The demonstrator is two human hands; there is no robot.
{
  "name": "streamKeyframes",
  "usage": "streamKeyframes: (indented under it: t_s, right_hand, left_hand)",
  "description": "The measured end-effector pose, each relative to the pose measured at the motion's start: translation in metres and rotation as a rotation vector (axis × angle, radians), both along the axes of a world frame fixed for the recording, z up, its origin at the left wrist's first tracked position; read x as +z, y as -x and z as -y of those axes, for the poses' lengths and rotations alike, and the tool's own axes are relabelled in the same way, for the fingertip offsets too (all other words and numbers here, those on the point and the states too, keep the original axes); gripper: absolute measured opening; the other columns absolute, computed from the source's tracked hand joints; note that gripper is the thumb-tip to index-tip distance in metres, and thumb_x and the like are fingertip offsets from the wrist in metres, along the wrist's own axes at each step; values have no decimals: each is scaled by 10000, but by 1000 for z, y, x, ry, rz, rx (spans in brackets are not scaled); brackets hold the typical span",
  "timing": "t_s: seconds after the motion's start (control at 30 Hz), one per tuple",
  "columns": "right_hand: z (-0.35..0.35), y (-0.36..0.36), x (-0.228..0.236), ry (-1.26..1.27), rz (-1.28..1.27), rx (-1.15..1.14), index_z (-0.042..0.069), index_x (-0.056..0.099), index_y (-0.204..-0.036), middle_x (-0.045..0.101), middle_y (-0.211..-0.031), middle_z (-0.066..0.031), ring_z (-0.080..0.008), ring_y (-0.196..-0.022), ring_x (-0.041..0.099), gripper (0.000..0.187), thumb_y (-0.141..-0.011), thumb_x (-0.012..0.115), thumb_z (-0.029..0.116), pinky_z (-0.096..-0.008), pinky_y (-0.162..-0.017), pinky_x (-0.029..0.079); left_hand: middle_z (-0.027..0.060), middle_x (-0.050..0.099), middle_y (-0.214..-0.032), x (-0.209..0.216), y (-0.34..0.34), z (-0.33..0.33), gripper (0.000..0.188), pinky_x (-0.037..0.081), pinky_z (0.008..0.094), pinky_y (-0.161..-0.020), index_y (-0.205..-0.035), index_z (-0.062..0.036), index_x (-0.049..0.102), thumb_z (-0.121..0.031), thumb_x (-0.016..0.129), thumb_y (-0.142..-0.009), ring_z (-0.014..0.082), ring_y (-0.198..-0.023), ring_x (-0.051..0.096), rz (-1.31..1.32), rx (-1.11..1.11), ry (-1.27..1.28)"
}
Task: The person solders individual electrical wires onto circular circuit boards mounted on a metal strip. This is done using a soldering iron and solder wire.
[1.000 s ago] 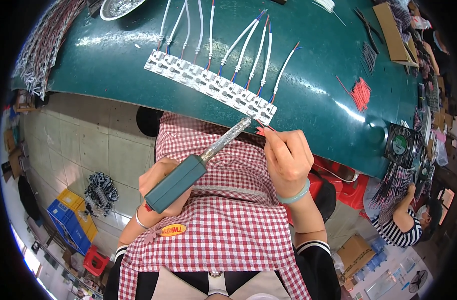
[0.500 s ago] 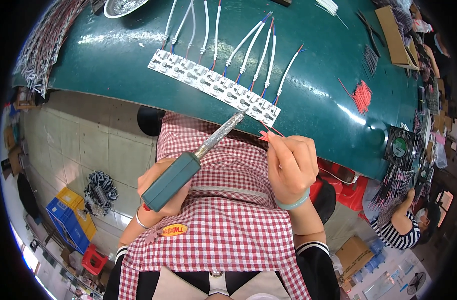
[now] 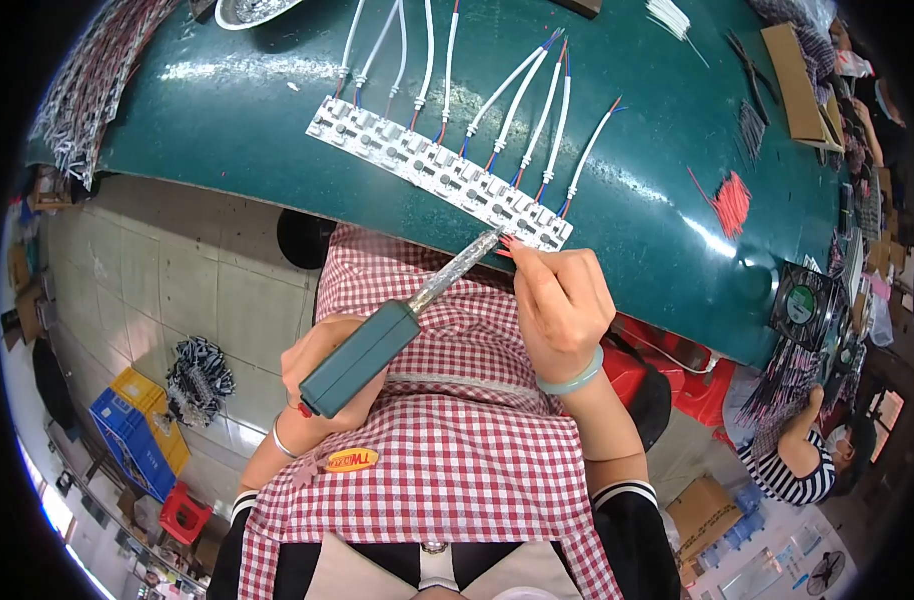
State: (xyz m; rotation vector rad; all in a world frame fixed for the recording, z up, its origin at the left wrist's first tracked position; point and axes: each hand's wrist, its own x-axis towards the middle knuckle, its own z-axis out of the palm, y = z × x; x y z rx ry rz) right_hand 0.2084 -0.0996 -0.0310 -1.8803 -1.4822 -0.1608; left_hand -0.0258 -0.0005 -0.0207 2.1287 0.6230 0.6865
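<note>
My left hand [image 3: 313, 352] is wrapped round the dark green body of a soldering gun [image 3: 361, 358]. Its metal barrel points up and right, and the tip reaches the near edge of a long white circuit board strip [image 3: 429, 168] close to its right end. Between the thumb and fingertips of my right hand [image 3: 567, 305] are short red wires [image 3: 506, 249], their ends at that same edge beside the tip. White sheathed cables [image 3: 516, 98] with red and blue cores run from the strip's far side. Whether a wire touches the board is hard to make out.
The strip lies on a green table [image 3: 657, 255]. Loose red wires [image 3: 732, 205], pliers [image 3: 752, 62], an open carton [image 3: 799, 85] and a fan [image 3: 800, 305] are at the right. Wire bundles [image 3: 102, 75] and a metal dish [image 3: 252, 8] sit at the left. A co-worker [image 3: 802, 455] sits far right.
My right hand has moved left and up with the red wires, bringing them to the soldering gun's tip. The gun and board appear slightly farther right in view.
</note>
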Motion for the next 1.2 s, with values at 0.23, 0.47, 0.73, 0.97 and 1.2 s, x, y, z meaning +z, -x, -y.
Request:
streamKeyframes:
  t_s: [0.23, 0.47, 0.73, 0.97, 1.2]
  right_hand:
    - [-1, 0, -1, -2, 21, 2, -13, 716, -941, 613, -776, -66, -214, -682, 582, 274, -673, 749, -56, -314, -551, 475]
    - [-1, -2, -1, -4, 18, 18, -14, 710, -940, 615, -780, -68, -214, -681, 581, 267, -676, 724, -49, -313, -550, 475]
    - [-1, -3, 0, 8, 15, 21, -14, 709, -945, 615, -787, -69, -216, -687, 583, 269, -678, 714, -53, -316, -551, 477]
    - [0, -1, 1, 28, 5, -12, -2, 714, -951, 610, -792, -69, -220, -694, 586, 300, -657, 727, -61, -322, -554, 479]
    - [-7, 6, 5, -100, -11, -33, 6, 724, -923, 587, -736, -69, -230, -657, 572, 305, -651, 751, -129, -321, -564, 456]
  left_hand:
    - [176, 660, -869, 0, -4, 0, 195, 544, 342, -673, -924, 78, 669, -8, 731, -761, 293, -758, 690, -1, -1, 66]
    - [151, 635, -803, 3, -4, -3, 178, 523, 331, -624, -892, 75, 660, -9, 734, -754, 267, -679, 662, -24, -37, 15]
    - [144, 606, -751, 9, -9, -4, 171, 527, 307, -551, -774, 49, 670, 61, 708, -608, 272, -621, 649, 53, 7, -77]
    - [174, 652, -823, 15, -6, -2, 205, 562, 322, -607, -830, 62, 691, 67, 714, -626, 295, -679, 686, -25, 67, -48]
    - [190, 670, -863, 11, -1, -2, 223, 578, 340, -658, -866, 82, 687, 72, 716, -645, 314, -732, 704, 2, 92, 4]
